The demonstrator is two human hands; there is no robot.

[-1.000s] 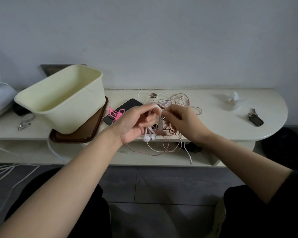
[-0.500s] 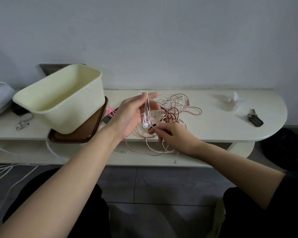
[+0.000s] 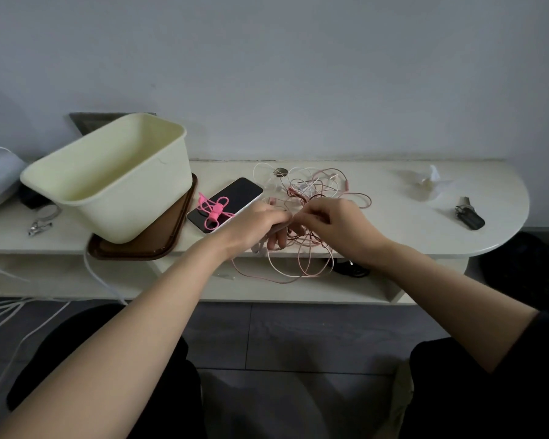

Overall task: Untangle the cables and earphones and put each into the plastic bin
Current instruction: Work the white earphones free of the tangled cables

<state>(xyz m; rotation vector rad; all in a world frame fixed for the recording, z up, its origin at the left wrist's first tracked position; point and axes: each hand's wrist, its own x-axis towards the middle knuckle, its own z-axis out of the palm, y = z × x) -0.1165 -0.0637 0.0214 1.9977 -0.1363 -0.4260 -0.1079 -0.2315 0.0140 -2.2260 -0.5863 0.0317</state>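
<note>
hands: your left hand (image 3: 254, 223) and right hand (image 3: 336, 226) almost meet at frame centre, each pinching strands of the cable tangle (image 3: 320, 188) | edges: loops hang over the table (image 3: 393, 229) front edge | room: bare top right of tangle | plastic bin (image 3: 118, 185) left, on brown tray (image 3: 168, 239)

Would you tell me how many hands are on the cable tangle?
2. The left hand grips the left side of the cable tangle; the right hand pinches cords beside it.

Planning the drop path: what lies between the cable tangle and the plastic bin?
Head view: a phone with a pink tie on it, plus the edge of the brown tray.
</note>
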